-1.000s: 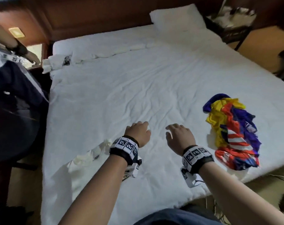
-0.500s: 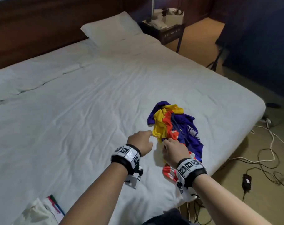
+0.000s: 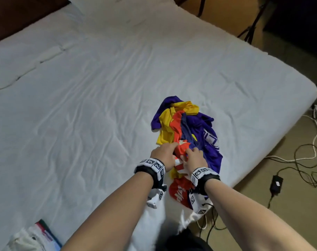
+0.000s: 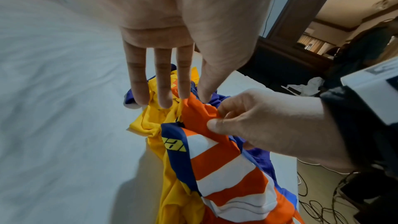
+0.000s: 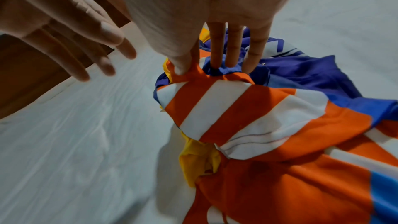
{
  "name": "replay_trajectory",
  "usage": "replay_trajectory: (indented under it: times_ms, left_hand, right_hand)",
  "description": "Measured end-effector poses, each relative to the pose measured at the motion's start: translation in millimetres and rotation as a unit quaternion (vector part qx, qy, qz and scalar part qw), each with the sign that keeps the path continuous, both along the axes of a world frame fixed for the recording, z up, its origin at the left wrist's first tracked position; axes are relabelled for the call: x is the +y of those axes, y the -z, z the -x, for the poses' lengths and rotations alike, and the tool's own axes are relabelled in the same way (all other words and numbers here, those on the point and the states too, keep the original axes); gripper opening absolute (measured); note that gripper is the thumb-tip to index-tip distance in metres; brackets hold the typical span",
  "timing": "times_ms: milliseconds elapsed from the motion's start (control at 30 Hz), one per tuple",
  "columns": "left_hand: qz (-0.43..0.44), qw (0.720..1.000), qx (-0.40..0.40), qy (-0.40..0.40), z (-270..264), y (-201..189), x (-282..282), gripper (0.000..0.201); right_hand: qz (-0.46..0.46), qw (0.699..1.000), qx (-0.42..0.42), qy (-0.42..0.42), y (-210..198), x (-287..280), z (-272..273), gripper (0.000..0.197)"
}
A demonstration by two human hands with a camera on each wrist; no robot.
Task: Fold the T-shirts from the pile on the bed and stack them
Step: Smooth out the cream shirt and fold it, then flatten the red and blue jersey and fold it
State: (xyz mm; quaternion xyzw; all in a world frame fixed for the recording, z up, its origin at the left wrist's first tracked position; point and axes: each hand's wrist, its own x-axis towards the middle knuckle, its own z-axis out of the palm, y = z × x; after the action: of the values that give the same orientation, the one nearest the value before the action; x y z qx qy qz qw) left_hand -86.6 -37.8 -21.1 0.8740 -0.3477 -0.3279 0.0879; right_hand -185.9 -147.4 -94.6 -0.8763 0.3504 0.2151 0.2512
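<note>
Pile (image 3: 186, 131) lies on bed (image 3: 99, 87), long axis running from near edge toward headboard. Right hand (image 3: 194, 158) pinches orange shirt (image 4: 215, 168); left hand (image 3: 165, 154) fingers extended, touching it.

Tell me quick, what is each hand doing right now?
Left hand: open, straight fingers touching the crumpled pile of yellow, purple and orange T-shirts.
Right hand: pinching a fold of the orange-and-white striped T-shirt.

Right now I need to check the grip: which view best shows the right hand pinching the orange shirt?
The left wrist view: right hand pinches the orange shirt in plain sight. The right wrist view shows it from behind; the head view, only knuckles.
</note>
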Motion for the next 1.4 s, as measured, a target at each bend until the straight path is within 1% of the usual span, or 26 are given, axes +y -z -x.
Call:
replay_trajectory:
  times_ms: [67,133,167,233,300,333,367,433,567,633,700,733,767,833,867,900,933,967,1000,1067,1167,1233,1267,1300,1367,1400]
  left_hand:
    - [0.004,1.000,0.019,0.015,-6,7,0,0.069]
    - [0.010,1.000,0.019,0.017,-14,12,-1,0.074]
    - [0.024,0.999,0.020,0.011,-18,12,0,0.071]
    - [0.093,0.995,0.032,-0.016,-25,2,1,0.051]
    - [0.198,0.977,0.052,-0.059,-30,-15,6,0.028]
    - [0.239,0.965,0.066,-0.083,-31,-27,9,0.024]
    - [0.269,0.955,0.077,-0.102,-32,-41,14,0.028]
    - [0.323,0.933,0.089,-0.129,-34,-66,28,0.032]
    - [0.424,0.877,0.043,-0.220,-44,-119,64,0.024]
    - [0.455,0.851,0.019,-0.262,-50,-142,89,0.022]
    - [0.472,0.832,-0.034,-0.290,-53,-160,119,0.018]
    - [0.482,0.823,-0.036,-0.298,-53,-167,134,0.012]
    - [0.490,0.821,-0.012,-0.293,-52,-174,149,0.009]
    - [0.478,0.835,0.110,-0.250,-43,-182,172,0.038]
    - [0.470,0.837,0.169,-0.223,-35,-186,179,0.041]
    - [0.458,0.845,0.190,-0.200,-29,-189,182,0.031]
    - [0.449,0.857,0.166,-0.189,-25,-194,183,0.013]
    - [0.455,0.861,0.125,-0.192,-24,-200,184,0.004]
    - [0.469,0.855,0.094,-0.201,-27,-205,187,0.012]
    - [0.524,0.817,0.057,-0.233,-35,-219,197,0.027]
    - [0.621,0.735,0.012,-0.272,-47,-241,225,0.030]
    - [0.624,0.718,-0.028,-0.306,-58,-246,247,0.031]
    - [0.601,0.730,-0.046,-0.324,-65,-246,257,0.032]
    - [0.555,0.759,-0.065,-0.334,-75,-240,268,0.029]
    - [0.375,0.852,-0.129,-0.343,-84,-231,289,0.009]
    - [0.274,0.890,-0.165,-0.326,-83,-226,296,0.029]
  right_hand:
    - [-0.014,0.998,-0.057,-0.010,-1,-1,-3,0.032]
    - [-0.067,0.986,-0.150,-0.006,-12,-1,-3,0.020]
    - [-0.095,0.976,-0.197,-0.007,-22,1,-2,0.013]
    - [-0.134,0.956,-0.262,-0.015,-49,6,2,0.001]
    - [-0.145,0.938,-0.315,-0.002,-77,12,5,0.012]
    - [-0.146,0.928,-0.344,0.015,-88,14,5,0.017]
    - [-0.140,0.918,-0.370,0.026,-100,16,6,0.021]
    - [-0.126,0.906,-0.403,0.025,-119,22,6,0.020]
    - [-0.089,0.909,-0.406,-0.015,-141,34,6,0.011]
    - [-0.061,0.905,-0.420,-0.030,-155,44,0,0.012]
    - [-0.061,0.883,-0.464,-0.023,-177,57,-14,0.022]
    - [-0.076,0.867,-0.492,-0.020,-190,66,-23,0.026]
    - [-0.092,0.854,-0.511,-0.027,-206,77,-31,0.026]
    - [-0.100,0.841,-0.526,-0.069,-235,102,-46,0.026]
    - [-0.092,0.841,-0.524,-0.097,-247,114,-52,0.028]
    - [-0.081,0.842,-0.520,-0.121,-259,127,-56,0.029]
    - [-0.068,0.841,-0.519,-0.137,-266,136,-59,0.027]
    - [-0.052,0.839,-0.522,-0.142,-269,142,-61,0.022]
    - [-0.031,0.837,-0.529,-0.134,-266,144,-62,0.018]
    - [0.012,0.855,-0.507,-0.108,-250,140,-60,0.023]
    - [0.037,0.887,-0.437,-0.143,-208,130,-45,0.011]
    - [-0.004,0.899,-0.423,-0.112,-189,125,-36,0.009]
    - [-0.040,0.904,-0.419,-0.077,-190,126,-35,0.017]
    - [-0.068,0.906,-0.415,-0.051,-193,128,-36,0.024]
    - [-0.105,0.900,-0.420,-0.048,-210,138,-40,0.026]
    - [-0.112,0.894,-0.429,-0.063,-221,146,-42,0.021]
